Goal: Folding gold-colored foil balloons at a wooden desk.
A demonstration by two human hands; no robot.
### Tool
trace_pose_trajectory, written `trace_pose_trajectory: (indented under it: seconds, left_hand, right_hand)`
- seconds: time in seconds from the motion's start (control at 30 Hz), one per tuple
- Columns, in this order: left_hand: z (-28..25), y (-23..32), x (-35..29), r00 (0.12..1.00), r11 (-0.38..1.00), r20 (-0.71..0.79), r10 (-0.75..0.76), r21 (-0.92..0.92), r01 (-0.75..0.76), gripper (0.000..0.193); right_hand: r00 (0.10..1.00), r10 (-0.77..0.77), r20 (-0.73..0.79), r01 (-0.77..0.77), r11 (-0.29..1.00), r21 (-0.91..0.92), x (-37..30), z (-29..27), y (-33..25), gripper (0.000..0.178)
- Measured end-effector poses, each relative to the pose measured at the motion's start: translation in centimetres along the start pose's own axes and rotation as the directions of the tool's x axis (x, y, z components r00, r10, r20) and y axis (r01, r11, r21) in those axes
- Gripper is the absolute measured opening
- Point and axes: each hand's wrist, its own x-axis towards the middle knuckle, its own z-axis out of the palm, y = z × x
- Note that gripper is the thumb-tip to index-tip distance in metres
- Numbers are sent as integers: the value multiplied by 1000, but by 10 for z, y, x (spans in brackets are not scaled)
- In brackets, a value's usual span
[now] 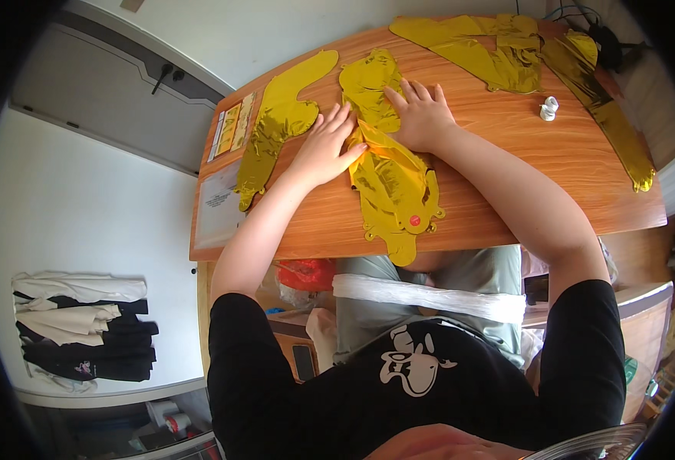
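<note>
Seen from the head camera, the crumpled gold foil piece [395, 184] lies on the wooden desk [475, 211] directly between the two hands, its long axis running from the far side toward the person and drifting slightly right at the near end. That end, marked by a red round spot [415, 220], reaches the desk's near edge, its tip seeming to jut just past it. The left hand [324, 152] sits against the foil's left side, fingers outstretched and thumb spread wide over the folded middle; whether the thumb presses or merely rests, I cannot tell. The right hand [423, 119] lies palm down, fingers fanned, along the right side of the far half. Both touch the foil, though the left is nearer its creased waist. Another gold foil piece [276, 115] lies just left of the left hand.
</note>
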Motion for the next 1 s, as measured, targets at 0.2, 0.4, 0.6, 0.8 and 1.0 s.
trace_pose_trajectory:
  seconds: [0.2,0.4,0.6,0.8,1.0]
  left_hand:
    - [-2,-1,9,996,987,58,69,144,-77,74]
    - [0,-2,7,998,999,48,32,34,-34,85]
    - [0,2,13,999,996,48,11,87,-15,94]
    - [5,-5,9,999,996,32,-2,93,-1,88]
    - [10,-2,12,1000,997,-5,-12,-71,12,88]
  right_hand:
    - [1000,0,-20,1,1000,14,2,1,4,116]
    - [1000,19,25,-19,999,34,0,-6,-1,110]
    - [999,28,-31,-23,987,157,4,-2,4,110]
    - [998,48,35,-55,970,235,12,-1,10,84]
    - [993,-44,-105,63,981,182,22,23,25,49]
